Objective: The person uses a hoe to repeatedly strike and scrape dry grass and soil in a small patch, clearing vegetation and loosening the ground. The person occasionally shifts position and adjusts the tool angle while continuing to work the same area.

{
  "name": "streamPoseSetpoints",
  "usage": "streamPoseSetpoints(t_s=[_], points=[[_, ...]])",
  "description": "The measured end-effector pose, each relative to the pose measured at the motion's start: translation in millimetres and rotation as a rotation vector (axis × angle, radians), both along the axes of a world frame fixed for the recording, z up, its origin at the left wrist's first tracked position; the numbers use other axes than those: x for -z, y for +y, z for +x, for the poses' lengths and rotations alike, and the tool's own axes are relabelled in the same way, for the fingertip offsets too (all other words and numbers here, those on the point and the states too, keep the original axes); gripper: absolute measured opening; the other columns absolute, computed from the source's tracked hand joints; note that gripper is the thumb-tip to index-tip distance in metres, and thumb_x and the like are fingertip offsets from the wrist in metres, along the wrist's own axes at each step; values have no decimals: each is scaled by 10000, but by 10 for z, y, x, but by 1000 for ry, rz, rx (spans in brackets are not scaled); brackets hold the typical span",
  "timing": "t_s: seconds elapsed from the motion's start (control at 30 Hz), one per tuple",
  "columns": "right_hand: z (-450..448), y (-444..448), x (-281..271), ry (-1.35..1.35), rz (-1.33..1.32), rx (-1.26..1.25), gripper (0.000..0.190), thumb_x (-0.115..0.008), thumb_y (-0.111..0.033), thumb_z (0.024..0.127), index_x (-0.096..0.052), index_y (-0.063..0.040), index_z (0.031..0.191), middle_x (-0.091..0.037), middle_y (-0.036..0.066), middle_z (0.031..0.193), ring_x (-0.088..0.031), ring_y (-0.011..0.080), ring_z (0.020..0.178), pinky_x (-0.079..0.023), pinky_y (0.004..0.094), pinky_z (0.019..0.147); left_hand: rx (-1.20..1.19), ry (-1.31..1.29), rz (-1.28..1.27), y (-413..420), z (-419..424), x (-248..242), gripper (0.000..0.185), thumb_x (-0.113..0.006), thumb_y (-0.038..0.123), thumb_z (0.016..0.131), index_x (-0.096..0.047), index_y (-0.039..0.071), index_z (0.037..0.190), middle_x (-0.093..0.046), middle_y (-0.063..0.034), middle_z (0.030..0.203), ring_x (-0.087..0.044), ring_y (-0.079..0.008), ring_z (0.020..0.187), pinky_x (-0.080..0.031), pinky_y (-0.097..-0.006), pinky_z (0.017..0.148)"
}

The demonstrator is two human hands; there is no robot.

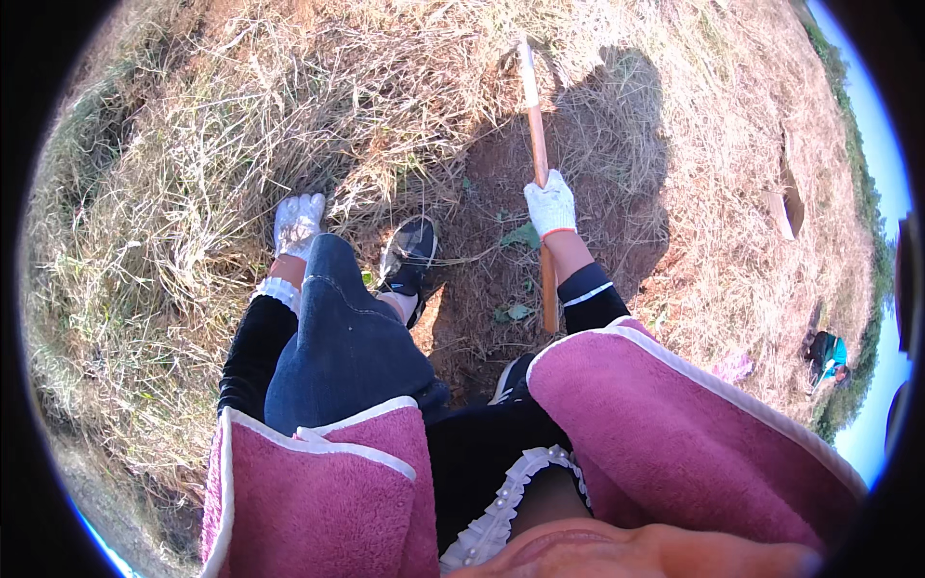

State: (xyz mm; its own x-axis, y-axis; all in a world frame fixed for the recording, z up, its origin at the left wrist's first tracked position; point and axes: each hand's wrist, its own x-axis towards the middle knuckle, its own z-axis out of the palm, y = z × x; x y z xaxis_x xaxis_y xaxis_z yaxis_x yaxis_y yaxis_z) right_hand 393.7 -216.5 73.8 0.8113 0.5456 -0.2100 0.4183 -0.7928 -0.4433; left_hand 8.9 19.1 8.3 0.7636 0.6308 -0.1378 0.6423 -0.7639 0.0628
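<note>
My right hand, in a white knit work glove with an orange cuff edge, grips a long wooden tool handle. The handle runs from beside my right forearm up to the dry grass at the top of the view, where its far end looks pale in the sun; no tool head can be made out there. Out beyond my left knee, my left hand wears a soiled white glove and is down at the dry grass. Its fingertips are turned away, so whether it holds any stalks is unclear.
My shoe stands on bare reddish soil with a few green leaves. To the right lie a pale object and something pink on the dry grass. Farther off, another person bends low near green bushes.
</note>
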Motion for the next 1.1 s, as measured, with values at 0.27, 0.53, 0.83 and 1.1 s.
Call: streamPoseSetpoints(t_s=[0.27,0.53,0.83,1.1], points=[[-212,-131,291,726,370,447,104,-611,-135,906,-525,-81,928,-542,61,696,-548,188,518,-479,379,492,-13,8,-51,26,-29,73,338,-718,174,743,-601,103,1052,-628,-130,1024,-604,-338,1036,-453,-467,941],[212,589,239,1288,693,607,219,-600,-82,907,-448,-143,763,-431,-36,601,-417,99,438,-378,306,426,7,29,-42,18,-2,36,390,-780,179,717,-598,96,1051,-626,-131,1025,-609,-341,1028,-476,-469,924],[40,443,-168,1056,609,598,132,-609,-72,881,-481,-94,853,-474,16,644,-460,145,446,-416,351,420,31,39,-24,39,-18,70,414,-784,196,708,-590,98,1061,-624,-132,1016,-610,-335,1029,-469,-472,935],[537,1118,53,1427,731,529,269,-610,-141,918,-457,-132,696,-422,-5,543,-415,160,420,-394,337,414,39,26,-17,19,-58,129,470,-795,210,695,-576,92,1093,-611,-128,1020,-600,-333,1020,-453,-469,939]])
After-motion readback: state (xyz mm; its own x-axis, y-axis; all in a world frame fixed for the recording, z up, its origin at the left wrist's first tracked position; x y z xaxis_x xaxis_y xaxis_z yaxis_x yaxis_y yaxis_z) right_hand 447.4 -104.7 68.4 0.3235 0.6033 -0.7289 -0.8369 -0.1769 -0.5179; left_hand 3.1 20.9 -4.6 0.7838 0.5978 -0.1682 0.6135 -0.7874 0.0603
